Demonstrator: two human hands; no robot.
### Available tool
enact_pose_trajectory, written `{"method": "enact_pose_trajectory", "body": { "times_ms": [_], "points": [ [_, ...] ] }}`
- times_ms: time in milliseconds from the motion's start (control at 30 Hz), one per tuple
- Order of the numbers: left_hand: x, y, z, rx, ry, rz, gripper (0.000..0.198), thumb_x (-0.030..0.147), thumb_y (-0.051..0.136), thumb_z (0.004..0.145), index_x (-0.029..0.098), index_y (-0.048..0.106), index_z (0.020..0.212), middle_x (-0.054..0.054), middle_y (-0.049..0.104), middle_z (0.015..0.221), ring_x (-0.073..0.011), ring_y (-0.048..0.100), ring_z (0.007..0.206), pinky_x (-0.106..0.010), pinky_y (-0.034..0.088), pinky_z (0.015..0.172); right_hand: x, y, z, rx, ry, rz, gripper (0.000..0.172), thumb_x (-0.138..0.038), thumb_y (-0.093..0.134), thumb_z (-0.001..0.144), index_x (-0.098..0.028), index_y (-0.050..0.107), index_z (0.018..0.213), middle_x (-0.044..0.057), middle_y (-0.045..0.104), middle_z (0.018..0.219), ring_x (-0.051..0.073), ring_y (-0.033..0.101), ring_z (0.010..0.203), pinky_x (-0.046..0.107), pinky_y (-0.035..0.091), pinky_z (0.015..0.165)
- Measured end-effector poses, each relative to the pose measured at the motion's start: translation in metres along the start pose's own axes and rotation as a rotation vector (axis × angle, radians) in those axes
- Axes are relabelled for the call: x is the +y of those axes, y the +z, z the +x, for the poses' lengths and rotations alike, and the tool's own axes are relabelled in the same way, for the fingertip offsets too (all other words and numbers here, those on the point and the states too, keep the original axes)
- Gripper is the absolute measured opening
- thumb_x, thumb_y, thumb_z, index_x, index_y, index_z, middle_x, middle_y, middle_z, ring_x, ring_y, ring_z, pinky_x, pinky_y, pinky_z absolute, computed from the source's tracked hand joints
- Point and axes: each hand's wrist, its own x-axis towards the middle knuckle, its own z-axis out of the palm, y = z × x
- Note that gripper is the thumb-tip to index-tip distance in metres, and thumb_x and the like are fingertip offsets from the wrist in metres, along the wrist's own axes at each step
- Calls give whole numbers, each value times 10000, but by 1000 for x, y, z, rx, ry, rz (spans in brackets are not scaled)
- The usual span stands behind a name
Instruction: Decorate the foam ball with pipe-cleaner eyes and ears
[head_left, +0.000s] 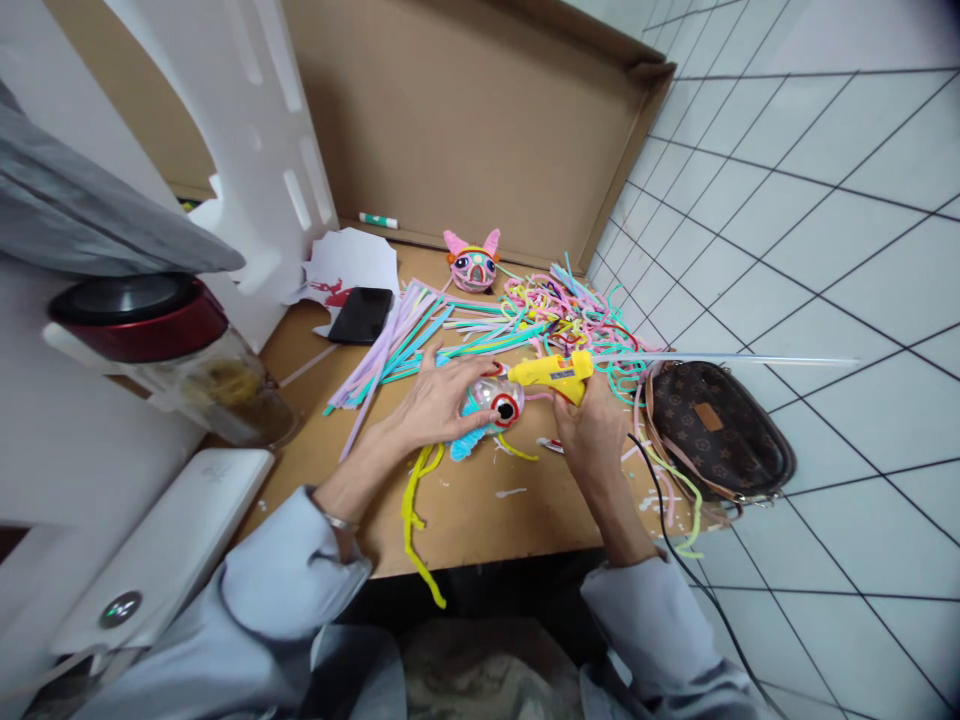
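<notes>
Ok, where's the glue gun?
In the head view, near centre: the yellow glue gun is in the right hand, just right of the clear ball in the left hand.

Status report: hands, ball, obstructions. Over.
Left hand holding clear ball with red-ringed eye. Right hand gripping yellow glue gun, nozzle near ball. Loose yellow strip nearby, not blocking.

On my feed, white tiling point(840, 260) with dark joints stretches right of the right hand point(592, 430); I see a brown panel point(465, 120) standing beyond it and a tan tabletop point(480, 525) below.
</notes>
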Motion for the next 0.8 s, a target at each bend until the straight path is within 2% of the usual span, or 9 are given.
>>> {"method": "enact_pose_trajectory", "body": {
  "times_ms": [233, 400, 500, 633, 800],
  "points": [
    [1, 0, 0, -6, -9, -18, 612, 661, 540, 909, 220, 577, 1333, -129, 676, 1372, -331, 620, 1280, -583, 124, 1214, 0, -2, 2, -23, -11, -23, 131, -299, 528, 918, -186, 528, 986, 104, 684, 857, 262, 648, 748, 313, 400, 624],
    [1, -2, -1, -27, -25, -44, 628, 667, 528, 905, 223, 576, 1346, -135, 666, 1380, -350, 598, 1304, -591, 199, 1182, 0, -1, 1, -21, -11, -34, 152, -309, 509, 921, -184, 539, 1003, 106, 693, 865, 262, 638, 742, 314, 385, 620],
    [1, -2, -1, -27, -26, -41, 627, 656, 541, 904, 217, 576, 1350, -139, 663, 1382, -352, 596, 1306, -596, 192, 1187, 0, -1, 1, -16, -8, -26, 181, -305, 498, 917, -179, 551, 1035, 114, 701, 900, 263, 636, 763, 316, 386, 628],
    [1, -2, -1, -36, -33, -45, 644, 650, 551, 900, 213, 565, 1373, -151, 649, 1397, -361, 585, 1315, -616, 180, 1190, 0, 0, 2, -42, 38, -13, 220, -312, 503, 903, -159, 567, 1047, 130, 701, 898, 277, 636, 762, 324, 381, 620],
    [2, -2, 0, -29, -22, -29, 630, 654, 539, 906, 211, 567, 1354, -149, 657, 1386, -356, 596, 1304, -616, 164, 1203, 5, 5, 5, -72, 139, 115, 279, -417, 562, 853, -177, 582, 992, 107, 689, 838, 265, 619, 720, 329, 407, 634]
  ]
}}
